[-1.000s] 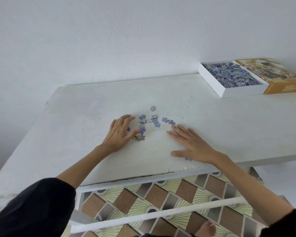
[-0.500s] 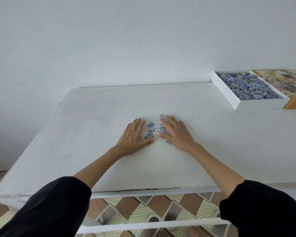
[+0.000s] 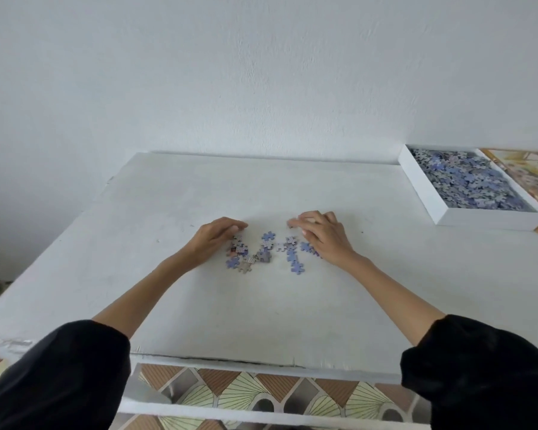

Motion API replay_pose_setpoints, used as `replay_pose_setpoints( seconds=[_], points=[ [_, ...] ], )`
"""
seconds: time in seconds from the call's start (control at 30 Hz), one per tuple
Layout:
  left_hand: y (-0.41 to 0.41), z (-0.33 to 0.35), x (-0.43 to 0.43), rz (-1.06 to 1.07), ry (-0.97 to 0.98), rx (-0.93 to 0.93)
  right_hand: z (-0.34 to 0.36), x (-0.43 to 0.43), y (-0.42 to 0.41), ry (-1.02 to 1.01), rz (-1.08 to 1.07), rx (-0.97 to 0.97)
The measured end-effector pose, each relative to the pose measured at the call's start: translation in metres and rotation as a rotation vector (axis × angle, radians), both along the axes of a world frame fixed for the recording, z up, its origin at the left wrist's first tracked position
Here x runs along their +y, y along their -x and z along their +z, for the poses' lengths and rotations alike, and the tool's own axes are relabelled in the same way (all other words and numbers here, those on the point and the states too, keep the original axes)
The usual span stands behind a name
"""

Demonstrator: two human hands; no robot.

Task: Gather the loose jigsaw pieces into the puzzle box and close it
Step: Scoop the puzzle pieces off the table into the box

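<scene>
Left fingers (image 3: 230,226): bent, drawn close together, tips down on the counter (image 3: 174,212) at the left edge of the loose jigsaw pieces (image 3: 264,252). Right fingers (image 3: 305,218): likewise bent and bunched, tips down at the far right of the scatter. Cannot tell whether either hand pinches a piece. Left hand (image 3: 213,240) and right hand (image 3: 323,237) flank the pieces like two cupped walls.

Pieces: flat, a loose band running left-right between the hands, wider than deep; a few lie nearer the person, outside the cup.

Puzzle box (image 3: 416,184): far right, by the wall, well apart from the hands. Open face up, already well filled. Long axis appears to run from counter front toward the wall, near end skewed right. Lid (image 3: 534,175) beside it on its right, picture up.

Risks (judgement):
- Near-side strays missed by the scoop, since no finger is behind them.
- Flat pieces slip under fingertips.
- Drops on the carry across to the box.
- Overflow at the rim, given the fill.
</scene>
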State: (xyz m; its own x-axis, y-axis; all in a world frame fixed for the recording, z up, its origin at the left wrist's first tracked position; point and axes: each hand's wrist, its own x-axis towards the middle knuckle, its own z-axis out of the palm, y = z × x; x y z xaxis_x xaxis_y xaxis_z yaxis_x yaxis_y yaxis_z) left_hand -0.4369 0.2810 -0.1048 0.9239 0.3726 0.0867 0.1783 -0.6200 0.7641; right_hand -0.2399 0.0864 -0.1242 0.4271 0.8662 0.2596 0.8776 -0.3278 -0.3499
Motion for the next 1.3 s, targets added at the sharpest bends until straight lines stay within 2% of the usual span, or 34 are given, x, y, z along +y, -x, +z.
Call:
replay_pose_setpoints(
  seconds=[0.07,0.13,0.3,0.4,0.5,0.67,0.8,0.87,0.97,1.07,1.13,1.2,1.27,1.3],
  points=[
    [0.0,0.0,0.004,0.028,0.058,-0.001,0.002,0.0,-0.006,0.035,0.111,-0.084],
    [-0.001,-0.002,0.008,0.025,0.055,0.001,0.005,0.002,-0.011,0.013,0.186,-0.073],
    [0.001,0.004,0.013,-0.048,0.013,0.049,0.013,0.006,-0.018,-0.071,0.232,0.081],
    [0.003,0.006,0.014,-0.121,-0.031,0.067,0.017,0.009,-0.018,-0.067,0.169,0.172],
    [0.004,0.003,0.015,-0.124,-0.062,0.037,0.026,0.009,-0.017,-0.105,0.07,0.466],
    [0.006,0.007,0.012,-0.054,-0.087,-0.065,0.037,-0.002,-0.008,-0.292,-0.056,1.128],
    [0.008,0.013,0.015,-0.056,-0.09,-0.095,0.045,-0.008,0.002,-0.372,-0.15,1.569],
    [0.007,0.015,0.015,0.0,-0.016,-0.089,0.048,-0.008,0.005,-0.442,-0.199,1.757],
    [0.006,0.023,0.013,0.063,0.273,-0.043,0.049,-0.005,0.01,-0.498,-0.249,1.918],
    [0.007,0.031,0.011,0.037,0.611,0.003,0.047,-0.002,0.013,-0.478,-0.295,1.907],
    [0.007,0.033,0.01,0.051,0.726,0.019,0.049,-0.004,0.017,-0.398,-0.284,1.767],
    [0.007,0.031,0.008,0.086,0.722,0.036,0.047,-0.012,0.021,-0.215,-0.237,1.342],
    [0.007,0.029,0.007,0.129,0.709,0.031,0.042,-0.021,0.025,-0.023,-0.178,0.72],
    [0.007,0.028,0.008,0.146,0.705,0.026,0.038,-0.025,0.026,0.029,-0.167,0.498]
  ],
)
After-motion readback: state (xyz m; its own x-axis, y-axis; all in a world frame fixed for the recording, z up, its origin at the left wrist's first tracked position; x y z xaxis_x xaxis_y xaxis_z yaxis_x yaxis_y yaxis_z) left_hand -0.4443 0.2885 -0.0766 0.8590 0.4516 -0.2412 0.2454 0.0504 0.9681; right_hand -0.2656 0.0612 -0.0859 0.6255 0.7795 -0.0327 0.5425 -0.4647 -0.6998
